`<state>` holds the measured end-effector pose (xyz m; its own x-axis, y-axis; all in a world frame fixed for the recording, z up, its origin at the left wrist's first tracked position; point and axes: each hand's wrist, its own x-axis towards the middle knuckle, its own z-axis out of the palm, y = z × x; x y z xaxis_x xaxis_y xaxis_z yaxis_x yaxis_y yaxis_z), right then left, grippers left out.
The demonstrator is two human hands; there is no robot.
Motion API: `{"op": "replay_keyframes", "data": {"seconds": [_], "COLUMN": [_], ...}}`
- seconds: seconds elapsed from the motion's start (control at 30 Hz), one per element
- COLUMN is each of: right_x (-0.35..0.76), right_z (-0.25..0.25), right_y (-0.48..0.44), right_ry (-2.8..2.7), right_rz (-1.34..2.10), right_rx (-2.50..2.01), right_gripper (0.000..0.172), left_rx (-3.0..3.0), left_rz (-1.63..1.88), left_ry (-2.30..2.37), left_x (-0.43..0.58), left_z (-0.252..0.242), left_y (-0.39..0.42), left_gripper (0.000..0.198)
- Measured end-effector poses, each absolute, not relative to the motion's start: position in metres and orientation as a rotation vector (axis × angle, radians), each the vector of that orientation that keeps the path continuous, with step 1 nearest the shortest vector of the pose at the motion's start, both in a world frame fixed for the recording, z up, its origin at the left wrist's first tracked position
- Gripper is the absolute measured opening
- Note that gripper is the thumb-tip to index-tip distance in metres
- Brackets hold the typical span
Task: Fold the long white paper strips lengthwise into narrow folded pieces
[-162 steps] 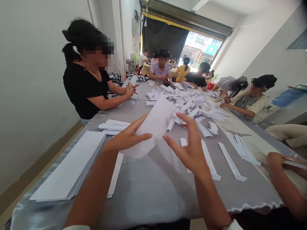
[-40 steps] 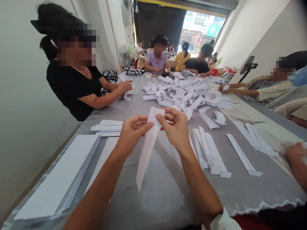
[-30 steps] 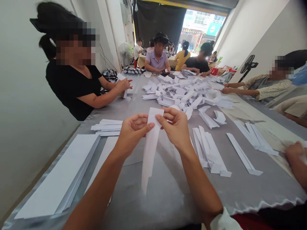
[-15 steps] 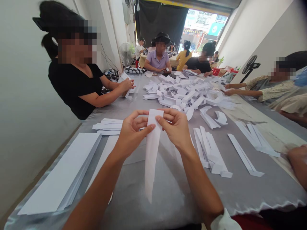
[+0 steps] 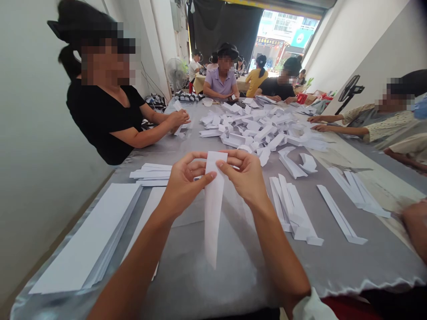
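A long folded white paper strip (image 5: 212, 209) hangs above the grey table (image 5: 233, 271), its top end held between both my hands. My left hand (image 5: 185, 182) pinches the strip's left edge with thumb and fingers. On the right edge my right hand (image 5: 245, 175) pinches it the same way. The strip's lower end points down toward me, free in the air. Right of my right hand lie a few folded strips (image 5: 293, 209) in a loose row.
A stack of flat white sheets (image 5: 90, 238) lies at the near left. A big heap of folded paper pieces (image 5: 260, 131) fills the table's middle. Several people sit along both sides, one in black (image 5: 103, 115) at the left. A fan (image 5: 348, 91) stands at right.
Long ago I held a wide sheet open; now it is a narrow folded strip. Over the last second its hanging end swung slightly right. My hands hardly moved.
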<state>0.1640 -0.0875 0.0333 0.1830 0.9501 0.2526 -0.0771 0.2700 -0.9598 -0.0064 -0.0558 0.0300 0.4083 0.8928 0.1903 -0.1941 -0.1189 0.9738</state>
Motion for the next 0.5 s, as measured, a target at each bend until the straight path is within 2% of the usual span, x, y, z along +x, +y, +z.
{"op": "replay_keyframes", "data": {"seconds": [0.2,0.5], "right_x": [0.1635,0.1612], "right_z": [0.0307,0.0317], "right_y": [-0.0864,-0.0912], "right_ry": [-1.138,-1.224], "right_rz": [0.997,0.99], "right_rx": [-1.001,-1.02], "right_gripper": [0.051,0.04], "left_rx": [1.419,1.497], "left_rz": [1.143,1.283], "left_ry": [0.791,0.886], "left_x": [-0.005,-0.0014], "left_z": [0.0306,0.0248], "left_y": [-0.055,-0.0531], "left_gripper": [0.046,0.045]}}
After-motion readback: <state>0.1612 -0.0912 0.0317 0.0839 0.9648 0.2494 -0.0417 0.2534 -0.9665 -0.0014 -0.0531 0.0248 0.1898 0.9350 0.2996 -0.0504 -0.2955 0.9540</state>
